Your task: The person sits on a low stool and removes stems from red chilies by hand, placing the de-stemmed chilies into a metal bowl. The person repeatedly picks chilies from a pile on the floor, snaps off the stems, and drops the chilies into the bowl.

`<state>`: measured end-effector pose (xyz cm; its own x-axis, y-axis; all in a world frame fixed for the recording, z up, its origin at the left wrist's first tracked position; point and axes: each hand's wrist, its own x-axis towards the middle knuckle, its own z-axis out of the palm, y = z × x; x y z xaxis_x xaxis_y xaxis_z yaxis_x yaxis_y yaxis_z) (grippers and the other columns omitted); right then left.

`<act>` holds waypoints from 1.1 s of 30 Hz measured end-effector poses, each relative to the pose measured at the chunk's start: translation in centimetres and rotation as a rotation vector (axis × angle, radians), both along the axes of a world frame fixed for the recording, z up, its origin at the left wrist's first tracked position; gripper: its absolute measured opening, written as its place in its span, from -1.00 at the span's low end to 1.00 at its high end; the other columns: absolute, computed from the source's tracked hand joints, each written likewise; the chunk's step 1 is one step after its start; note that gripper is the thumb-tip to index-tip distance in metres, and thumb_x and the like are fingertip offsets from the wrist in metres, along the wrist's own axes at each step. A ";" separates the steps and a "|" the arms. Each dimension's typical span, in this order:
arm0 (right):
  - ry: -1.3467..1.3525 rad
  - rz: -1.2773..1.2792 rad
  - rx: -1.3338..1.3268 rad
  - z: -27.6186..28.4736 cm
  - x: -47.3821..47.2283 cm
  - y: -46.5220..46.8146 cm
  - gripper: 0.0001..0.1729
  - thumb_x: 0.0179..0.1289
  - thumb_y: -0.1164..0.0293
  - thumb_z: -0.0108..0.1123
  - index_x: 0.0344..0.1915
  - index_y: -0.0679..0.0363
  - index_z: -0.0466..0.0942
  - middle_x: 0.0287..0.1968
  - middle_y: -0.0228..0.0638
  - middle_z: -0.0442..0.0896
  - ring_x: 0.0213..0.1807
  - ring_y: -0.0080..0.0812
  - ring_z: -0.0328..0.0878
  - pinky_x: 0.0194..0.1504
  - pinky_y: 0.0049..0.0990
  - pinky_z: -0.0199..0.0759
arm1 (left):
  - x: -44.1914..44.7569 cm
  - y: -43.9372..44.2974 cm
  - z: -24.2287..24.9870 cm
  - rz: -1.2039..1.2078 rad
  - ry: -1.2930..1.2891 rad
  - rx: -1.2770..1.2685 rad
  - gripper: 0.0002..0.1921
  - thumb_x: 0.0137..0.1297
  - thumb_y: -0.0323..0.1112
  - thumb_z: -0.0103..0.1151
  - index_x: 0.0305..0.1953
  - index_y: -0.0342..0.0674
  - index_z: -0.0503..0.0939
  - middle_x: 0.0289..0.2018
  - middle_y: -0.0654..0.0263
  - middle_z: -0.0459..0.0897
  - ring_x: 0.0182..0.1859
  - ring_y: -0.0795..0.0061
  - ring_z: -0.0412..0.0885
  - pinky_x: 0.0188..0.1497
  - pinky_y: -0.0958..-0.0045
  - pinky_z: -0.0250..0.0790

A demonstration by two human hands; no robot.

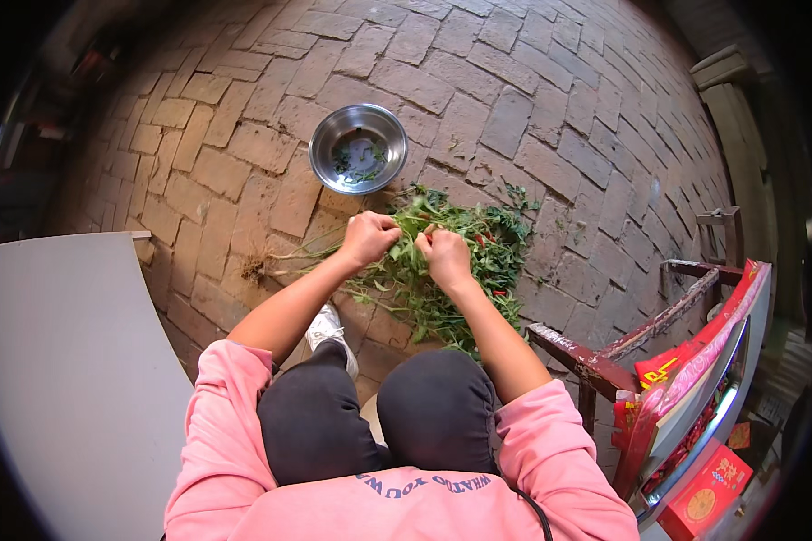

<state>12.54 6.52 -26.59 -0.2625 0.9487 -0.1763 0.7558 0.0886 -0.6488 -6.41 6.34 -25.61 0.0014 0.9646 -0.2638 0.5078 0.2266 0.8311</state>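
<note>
A heap of uprooted pepper plants (494, 250) with green leaves and several small red peppers lies on the ground in front of my knees. My left hand (369, 238) is closed on a leafy stem at the heap's upper left. Long pale stems run leftward beneath that forearm to a clump of dry roots (254, 267). Close by on the right, my right hand (444, 257) pinches a small reddish piece, seemingly a pepper, at the leaves; the fingers partly hide it. Just beyond the heap stands a round stainless steel bowl (319, 150) with some green leaves in it.
Brick paving (507, 115) covers the ground. On the left is a pale grey flat panel (61, 365). A worn dark-red wooden frame (582, 362) stands at right, near a tray (707, 406) of dark-red items and a red box (707, 490). My white shoe (325, 328) is beside the heap.
</note>
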 end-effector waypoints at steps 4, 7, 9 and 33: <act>0.836 -0.234 -0.948 3.1 2.6 -1.2 -0.85 0.43 0.34 0.07 -0.11 0.15 0.48 -0.25 -0.41 0.63 -0.25 -0.59 0.57 -0.30 -0.57 0.48 | -2.4 1.7 0.4 -0.020 -0.192 -0.155 -0.84 0.28 -0.34 0.23 -0.27 -0.33 0.64 -0.42 0.48 0.61 -0.34 0.75 0.45 -0.23 0.59 0.36; 1.207 -0.390 -1.039 3.2 5.6 -3.2 -0.78 0.37 0.47 0.04 0.00 0.15 0.43 -0.07 -0.33 0.61 -0.15 -0.46 0.59 -0.18 -0.48 0.51 | -2.7 1.0 0.2 -0.027 -0.370 -0.208 -0.85 0.29 -0.34 0.24 -0.25 -0.31 0.64 -0.37 0.51 0.61 -0.29 0.77 0.44 -0.20 0.61 0.34; 1.460 -0.493 -1.048 3.3 7.1 -3.5 -0.70 0.30 0.57 0.01 0.04 0.17 0.42 -0.01 -0.29 0.60 -0.11 -0.40 0.57 -0.09 -0.44 0.50 | -2.8 0.8 0.2 -0.073 -0.411 -0.264 -0.84 0.30 -0.33 0.25 -0.20 -0.29 0.63 -0.33 0.52 0.60 -0.25 0.78 0.45 -0.16 0.62 0.33; 0.784 -0.105 -0.557 5.0 3.3 1.4 -0.89 0.34 0.50 0.16 -0.16 0.22 0.47 -0.46 -0.53 0.50 -0.48 -0.73 0.37 -0.45 -0.66 0.31 | 1.9 2.9 2.0 -0.363 -0.823 -0.431 -0.72 0.18 -0.50 0.12 -0.05 -0.20 0.47 -0.16 0.43 0.61 -0.18 0.69 0.50 -0.11 0.56 0.34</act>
